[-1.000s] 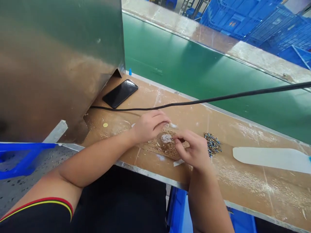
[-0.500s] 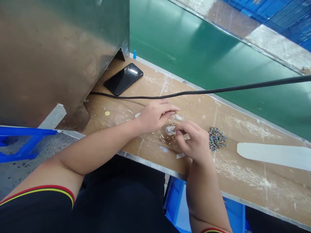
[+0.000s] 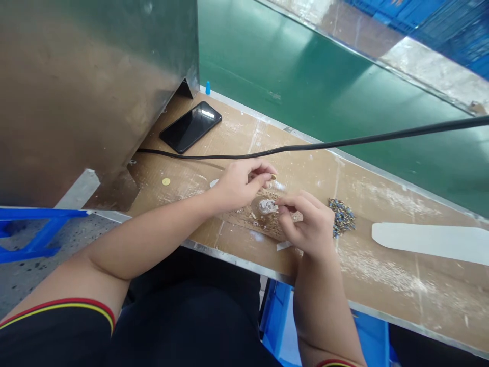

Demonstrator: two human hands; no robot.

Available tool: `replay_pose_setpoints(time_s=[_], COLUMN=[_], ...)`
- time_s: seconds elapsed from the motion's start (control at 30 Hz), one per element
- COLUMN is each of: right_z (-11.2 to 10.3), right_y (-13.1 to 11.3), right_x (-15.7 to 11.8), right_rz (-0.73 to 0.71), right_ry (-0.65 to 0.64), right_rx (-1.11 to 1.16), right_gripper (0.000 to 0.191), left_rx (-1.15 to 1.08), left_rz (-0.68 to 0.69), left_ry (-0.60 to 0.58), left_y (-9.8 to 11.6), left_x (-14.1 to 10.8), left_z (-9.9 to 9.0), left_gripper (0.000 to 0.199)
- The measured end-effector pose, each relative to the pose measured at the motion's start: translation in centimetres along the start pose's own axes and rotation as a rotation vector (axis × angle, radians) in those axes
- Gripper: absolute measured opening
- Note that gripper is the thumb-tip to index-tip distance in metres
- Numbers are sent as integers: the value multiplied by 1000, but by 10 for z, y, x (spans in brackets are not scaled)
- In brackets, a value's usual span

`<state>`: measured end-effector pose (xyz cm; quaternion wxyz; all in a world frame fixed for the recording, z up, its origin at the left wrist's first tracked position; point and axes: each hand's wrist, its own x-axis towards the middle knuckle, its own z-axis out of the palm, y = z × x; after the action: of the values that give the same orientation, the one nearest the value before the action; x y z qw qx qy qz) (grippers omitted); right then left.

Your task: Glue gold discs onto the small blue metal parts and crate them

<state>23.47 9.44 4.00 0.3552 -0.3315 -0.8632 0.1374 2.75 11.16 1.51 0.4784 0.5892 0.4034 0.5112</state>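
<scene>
My left hand (image 3: 246,182) is closed, thumb and fingertips pinching a small brass-coloured piece (image 3: 273,177) that is mostly hidden. To its right and lower, my right hand (image 3: 307,221) has thumb and forefinger pressed together at the edge of a whitish, crusted lump (image 3: 267,206) on the board. What those fingertips hold, if anything, is too small to make out. A pile of small blue and brass-coloured parts (image 3: 343,218) lies just right of my right hand.
A black phone (image 3: 191,126) and a yellow disc (image 3: 166,181) lie on the cardboard-covered table (image 3: 305,171). A black cable (image 3: 282,149) crosses behind my hands. A metal cabinet (image 3: 87,92) stands left, a white strip (image 3: 428,240) lies right, and a green panel (image 3: 290,81) runs along the back.
My left fingers have shifted slightly, showing more of the brass-coloured piece. My right hand stays by the whitish lump, moved a little to the right.
</scene>
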Motion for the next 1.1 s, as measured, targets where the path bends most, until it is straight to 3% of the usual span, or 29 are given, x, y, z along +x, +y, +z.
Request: replay_pose_setpoints(time_s=[0.17,0.3,0.5,0.83,1.1], right_z=[9,16,19,16,18], right_y=[-6,-6,-6,-8,-4], right_x=[0,0,1,2,4], right_rz=[29,48,130,121,-2], right_ry=[326,354,347,325,347], right_rx=[25,31,112,82,-66], right_gripper=[15,18,18,23,26], left_rx=[-476,-687,-727,-682,-488], left_rz=[-351,-471,-478,-443,-402], left_ry=[9,27,13,-2,41], left_y=[-2,1,8,10,17], left_x=[0,-1,-3,-4,-5], left_z=[7,8,8,9,10], left_gripper=[10,14,20,29,35])
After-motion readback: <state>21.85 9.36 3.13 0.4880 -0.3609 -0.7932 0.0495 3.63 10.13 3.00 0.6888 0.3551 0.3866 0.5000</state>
